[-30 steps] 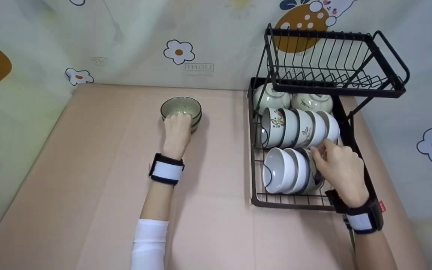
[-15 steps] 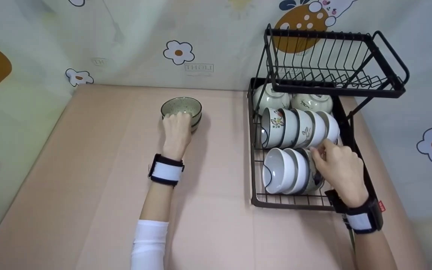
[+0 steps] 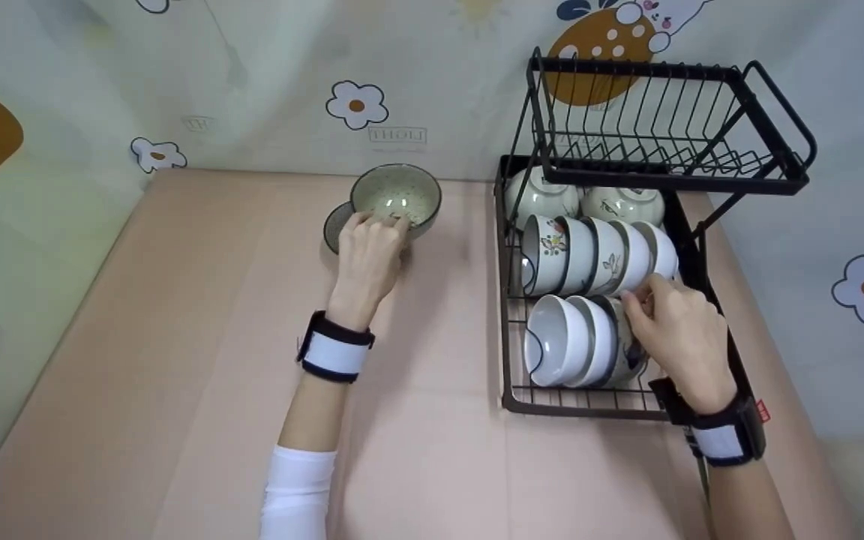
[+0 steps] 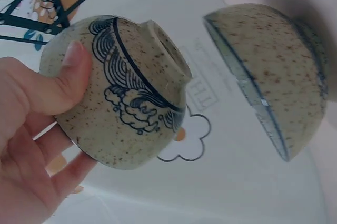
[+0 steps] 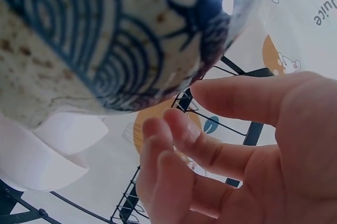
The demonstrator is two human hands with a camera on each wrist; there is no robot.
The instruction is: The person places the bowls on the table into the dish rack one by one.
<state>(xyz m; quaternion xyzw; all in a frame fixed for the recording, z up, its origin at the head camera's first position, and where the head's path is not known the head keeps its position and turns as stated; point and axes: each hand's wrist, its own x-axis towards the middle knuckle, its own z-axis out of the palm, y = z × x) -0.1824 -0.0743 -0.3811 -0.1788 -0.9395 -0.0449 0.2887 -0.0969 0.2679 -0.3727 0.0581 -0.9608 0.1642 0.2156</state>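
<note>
In the head view my left hand (image 3: pixel 368 259) holds a speckled grey-green bowl (image 3: pixel 396 191) by its near rim. A second bowl like it (image 3: pixel 336 226) stands on the table, partly hidden behind. The left wrist view shows the thumb on the outer wall of the held bowl (image 4: pixel 126 92), which has a blue wave pattern; the other bowl (image 4: pixel 274 71) is apart from it. My right hand (image 3: pixel 679 337) stays by a patterned bowl (image 3: pixel 627 352) in the rack. Its fingers are loosely curled with nothing between them, and the thumb tip lies close to the bowl (image 5: pixel 116 40).
A black two-tier dish rack (image 3: pixel 582 411) stands on the right of the pink table (image 3: pixel 424 450). Its lower tier holds a row of patterned bowls (image 3: pixel 612 255), white bowls (image 3: pixel 556 341) and upturned bowls (image 3: pixel 544 195). The upper tier (image 3: pixel 664 180) overhangs the back. A printed curtain (image 3: pixel 252 90) hangs behind.
My left hand has lifted the upper bowl off the lower one and moved it right and back, uncovering part of the lower bowl. The right hand has barely moved.
</note>
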